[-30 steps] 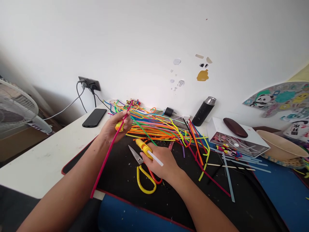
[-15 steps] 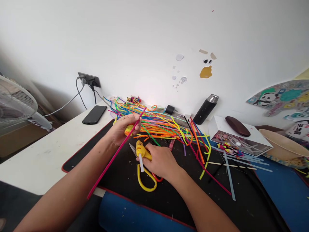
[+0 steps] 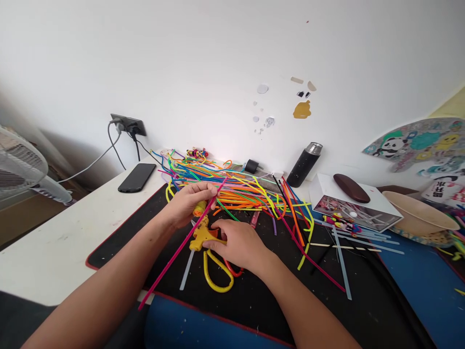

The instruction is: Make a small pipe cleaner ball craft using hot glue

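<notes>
Fingers of your left hand (image 3: 194,199) pinched the magenta stem (image 3: 181,246), and your right hand's (image 3: 241,242) fingers wrapped the yellow glue gun (image 3: 199,238) beside the scissors (image 3: 220,289)!

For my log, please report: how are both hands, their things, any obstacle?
Left hand: magenta stem and yellow-orange piece held. Right hand: yellow glue gun held. Scissors on mat, partly hidden behind gun.

The right hand (image 3: 240,244) partly hides the yellow glue gun (image 3: 198,238).
</notes>
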`<state>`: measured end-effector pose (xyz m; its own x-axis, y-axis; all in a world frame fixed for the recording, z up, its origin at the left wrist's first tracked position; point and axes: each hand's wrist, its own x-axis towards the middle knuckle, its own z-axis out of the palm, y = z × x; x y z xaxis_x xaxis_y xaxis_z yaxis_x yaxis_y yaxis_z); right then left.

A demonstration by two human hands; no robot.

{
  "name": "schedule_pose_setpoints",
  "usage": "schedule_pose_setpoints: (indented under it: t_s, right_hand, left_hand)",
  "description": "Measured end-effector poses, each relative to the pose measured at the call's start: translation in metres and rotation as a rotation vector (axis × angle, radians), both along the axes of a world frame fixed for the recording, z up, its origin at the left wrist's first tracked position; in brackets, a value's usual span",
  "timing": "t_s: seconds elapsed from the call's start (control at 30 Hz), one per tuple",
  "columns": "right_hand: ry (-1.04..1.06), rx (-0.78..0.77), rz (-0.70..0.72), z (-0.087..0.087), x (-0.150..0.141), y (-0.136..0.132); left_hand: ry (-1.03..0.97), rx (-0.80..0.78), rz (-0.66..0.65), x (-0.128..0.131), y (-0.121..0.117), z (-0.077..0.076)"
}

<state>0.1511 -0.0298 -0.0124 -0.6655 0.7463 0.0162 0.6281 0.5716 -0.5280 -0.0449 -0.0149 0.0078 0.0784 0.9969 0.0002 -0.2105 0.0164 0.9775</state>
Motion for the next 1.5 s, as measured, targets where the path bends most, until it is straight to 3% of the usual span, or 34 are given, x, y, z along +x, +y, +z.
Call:
schedule_pose_setpoints:
  t_s: [0.3,0.5,0.63,0.87,1.5]
  right_hand:
    - [0.635,-0.227,-0.219,-0.006,0.006,0.015]
    - [0.873,-0.475,-0.285,-0.002,0.006,0.02]
    - [0.948,-0.586,-0.303,0.0,0.006,0.021]
    - [1.025,-0.651,-0.295,0.0,0.004,0.021]
    - [1.135,-0.811,-0.316,0.006,0.004,0.017]
  left_hand:
    - [0.055,-0.024,-0.066,0.007,-0.003,0.0]
    - [0.123,-0.039,-0.116,0.012,-0.005,-0.002]
    - [0.136,-0.04,-0.14,0.014,-0.005,-0.004]
    - [0.117,-0.08,-0.171,0.012,-0.003,-0.01]
    - [0.187,-0.076,-0.244,0.015,-0.005,-0.005]
